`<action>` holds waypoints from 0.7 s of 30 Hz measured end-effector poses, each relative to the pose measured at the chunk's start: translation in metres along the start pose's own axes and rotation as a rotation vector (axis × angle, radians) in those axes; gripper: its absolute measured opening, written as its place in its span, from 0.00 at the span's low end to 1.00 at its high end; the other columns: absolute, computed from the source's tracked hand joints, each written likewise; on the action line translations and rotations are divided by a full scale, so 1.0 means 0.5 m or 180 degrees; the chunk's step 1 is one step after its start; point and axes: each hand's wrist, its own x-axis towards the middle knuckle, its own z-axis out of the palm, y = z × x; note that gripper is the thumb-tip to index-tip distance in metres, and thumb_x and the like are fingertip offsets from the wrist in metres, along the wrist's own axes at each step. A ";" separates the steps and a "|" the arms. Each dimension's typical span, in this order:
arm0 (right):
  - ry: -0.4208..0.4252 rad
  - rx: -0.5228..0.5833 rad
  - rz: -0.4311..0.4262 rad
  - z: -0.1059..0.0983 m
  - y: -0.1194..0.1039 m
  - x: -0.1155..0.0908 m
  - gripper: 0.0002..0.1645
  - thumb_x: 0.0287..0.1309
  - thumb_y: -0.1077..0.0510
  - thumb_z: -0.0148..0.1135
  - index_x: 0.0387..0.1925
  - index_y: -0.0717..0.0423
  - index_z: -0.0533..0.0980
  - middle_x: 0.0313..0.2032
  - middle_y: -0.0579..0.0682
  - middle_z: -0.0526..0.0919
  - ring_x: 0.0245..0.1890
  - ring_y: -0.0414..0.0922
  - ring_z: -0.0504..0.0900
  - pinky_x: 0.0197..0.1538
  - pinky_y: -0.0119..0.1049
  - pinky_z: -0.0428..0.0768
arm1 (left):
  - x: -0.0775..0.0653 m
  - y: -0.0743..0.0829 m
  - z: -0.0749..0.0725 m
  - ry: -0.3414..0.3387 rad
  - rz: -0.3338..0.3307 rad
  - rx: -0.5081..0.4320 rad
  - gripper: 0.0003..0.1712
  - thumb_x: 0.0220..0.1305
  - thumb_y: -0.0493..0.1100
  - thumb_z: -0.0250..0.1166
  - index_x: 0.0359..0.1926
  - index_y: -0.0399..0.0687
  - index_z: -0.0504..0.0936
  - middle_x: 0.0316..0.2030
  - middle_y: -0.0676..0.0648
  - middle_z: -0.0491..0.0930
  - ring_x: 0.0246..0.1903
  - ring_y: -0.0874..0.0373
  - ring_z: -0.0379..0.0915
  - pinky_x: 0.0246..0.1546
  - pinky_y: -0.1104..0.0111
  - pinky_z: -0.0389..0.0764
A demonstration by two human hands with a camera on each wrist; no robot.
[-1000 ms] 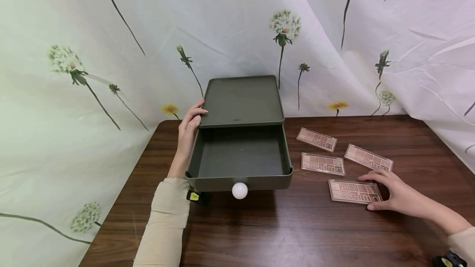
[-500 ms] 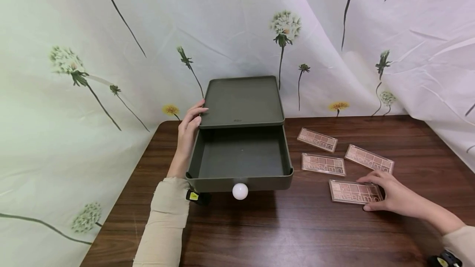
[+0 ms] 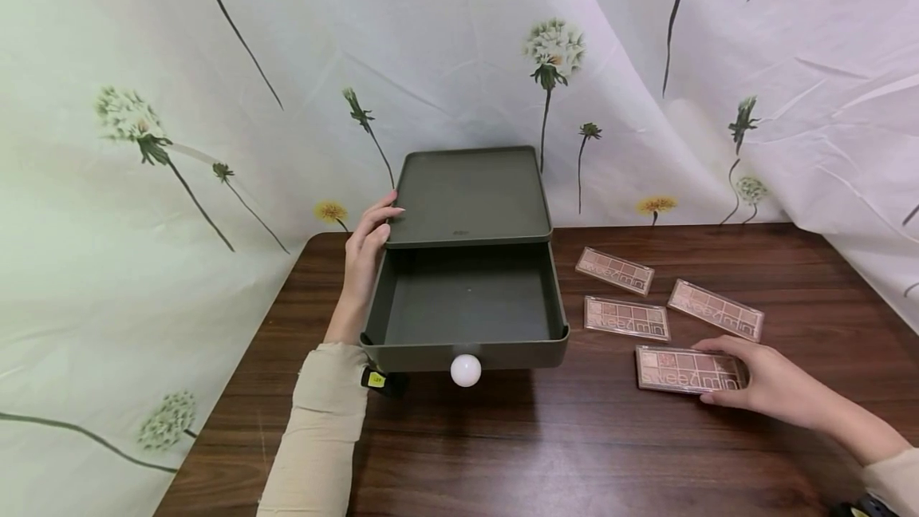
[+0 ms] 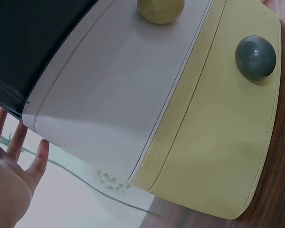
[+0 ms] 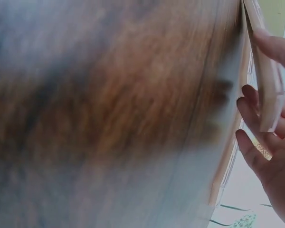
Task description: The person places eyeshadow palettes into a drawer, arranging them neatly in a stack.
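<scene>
My right hand pinches the right end of an eyeshadow palette with clear lid and lettering, thumb on the near edge and fingers on the far edge. In the right wrist view the palette stands on edge between thumb and fingers, close over the wood. My left hand rests against the left side of a small drawer cabinet, fingertips at its top rim. The cabinet's dark green top drawer is pulled out and holds nothing. Its round white knob faces me.
Two palettes, one at the back and one nearer, lie right of the cabinet; a third palette lies further right. Below the open drawer are a white drawer and a yellow drawer. A flowered sheet hangs behind the table.
My right hand has closed in on the near palette, and its near end appears slightly raised and shifted. The left hand and the cabinet stay as they were.
</scene>
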 end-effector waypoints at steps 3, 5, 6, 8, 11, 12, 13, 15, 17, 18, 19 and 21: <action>0.0050 0.0005 0.0041 -0.004 -0.008 0.000 0.38 0.34 0.48 0.84 0.51 0.51 0.80 0.46 0.46 0.84 0.49 0.28 0.75 0.51 0.12 0.60 | 0.000 0.001 0.000 -0.0009 -0.0012 0.0013 0.19 0.69 0.39 0.48 0.53 0.38 0.81 0.67 0.35 0.66 0.71 0.48 0.55 0.68 0.62 0.57; 0.0082 0.0027 0.0068 -0.008 -0.015 0.000 0.37 0.35 0.50 0.84 0.52 0.51 0.80 0.46 0.46 0.84 0.47 0.29 0.76 0.50 0.13 0.62 | 0.001 0.002 0.000 -0.0009 -0.0025 0.0033 0.19 0.69 0.38 0.48 0.53 0.34 0.80 0.67 0.36 0.67 0.71 0.48 0.55 0.68 0.62 0.56; 0.0092 0.0043 0.0090 -0.011 -0.018 0.000 0.37 0.36 0.50 0.84 0.52 0.52 0.80 0.45 0.47 0.84 0.46 0.29 0.76 0.48 0.14 0.64 | 0.000 0.003 0.000 -0.0010 -0.0032 0.0036 0.19 0.69 0.38 0.48 0.53 0.33 0.80 0.67 0.37 0.67 0.71 0.48 0.55 0.68 0.62 0.56; 0.0116 0.0072 0.0145 -0.016 -0.026 0.001 0.37 0.37 0.51 0.83 0.53 0.51 0.80 0.44 0.47 0.85 0.43 0.28 0.76 0.45 0.15 0.66 | 0.001 0.002 -0.001 -0.0002 -0.0040 0.0046 0.19 0.69 0.37 0.47 0.52 0.32 0.79 0.67 0.37 0.67 0.71 0.48 0.55 0.69 0.62 0.56; 0.0197 0.0084 0.0175 -0.024 -0.039 0.003 0.36 0.38 0.52 0.83 0.53 0.50 0.80 0.44 0.48 0.85 0.42 0.27 0.76 0.45 0.14 0.67 | 0.001 0.002 -0.001 0.0003 -0.0038 0.0055 0.19 0.69 0.36 0.47 0.52 0.32 0.79 0.67 0.37 0.67 0.72 0.48 0.54 0.69 0.63 0.56; 0.0229 0.0080 0.0171 -0.026 -0.043 0.003 0.36 0.38 0.52 0.83 0.53 0.50 0.80 0.45 0.49 0.85 0.43 0.26 0.76 0.46 0.14 0.66 | 0.001 0.001 -0.001 0.0001 -0.0036 0.0051 0.19 0.69 0.36 0.47 0.52 0.33 0.80 0.67 0.37 0.67 0.72 0.48 0.54 0.69 0.63 0.56; 0.0270 0.0077 0.0148 -0.028 -0.047 0.004 0.37 0.37 0.52 0.83 0.53 0.50 0.80 0.45 0.49 0.85 0.44 0.25 0.75 0.47 0.13 0.64 | 0.002 0.000 -0.001 0.0001 -0.0028 0.0046 0.19 0.69 0.36 0.47 0.52 0.32 0.79 0.67 0.37 0.67 0.71 0.48 0.54 0.69 0.62 0.56; 0.0360 0.0065 0.0096 -0.033 -0.055 0.007 0.38 0.36 0.53 0.84 0.54 0.49 0.80 0.46 0.48 0.85 0.47 0.23 0.73 0.51 0.12 0.61 | 0.002 -0.001 0.000 0.0001 -0.0015 0.0022 0.19 0.69 0.37 0.47 0.52 0.33 0.80 0.67 0.37 0.67 0.71 0.47 0.54 0.69 0.62 0.56; 0.0421 0.0081 0.0043 -0.038 -0.063 0.009 0.39 0.35 0.55 0.84 0.54 0.49 0.80 0.47 0.46 0.84 0.49 0.21 0.71 0.52 0.12 0.60 | 0.002 -0.002 0.000 -0.0004 -0.0009 -0.0016 0.19 0.69 0.37 0.48 0.52 0.33 0.80 0.67 0.37 0.67 0.71 0.47 0.55 0.68 0.62 0.57; 0.0448 0.0072 0.0028 -0.040 -0.067 0.010 0.39 0.34 0.55 0.84 0.55 0.49 0.80 0.48 0.44 0.84 0.50 0.20 0.70 0.53 0.11 0.59 | 0.002 -0.003 0.000 -0.0006 -0.0005 -0.0026 0.19 0.69 0.37 0.48 0.52 0.33 0.80 0.67 0.37 0.67 0.71 0.47 0.55 0.68 0.62 0.57; 0.0473 0.0067 0.0008 -0.043 -0.071 0.011 0.40 0.34 0.55 0.85 0.55 0.48 0.80 0.48 0.43 0.83 0.51 0.20 0.70 0.53 0.11 0.58 | 0.002 -0.003 0.000 -0.0010 -0.0002 -0.0035 0.19 0.69 0.38 0.48 0.52 0.32 0.80 0.67 0.37 0.67 0.71 0.47 0.55 0.68 0.63 0.58; 0.0512 0.0062 -0.0012 -0.048 -0.079 0.013 0.41 0.33 0.55 0.85 0.56 0.47 0.80 0.50 0.41 0.82 0.52 0.20 0.69 0.54 0.11 0.58 | 0.002 -0.005 -0.001 -0.0026 0.0000 -0.0046 0.19 0.69 0.38 0.48 0.52 0.31 0.79 0.67 0.35 0.66 0.71 0.47 0.55 0.68 0.63 0.58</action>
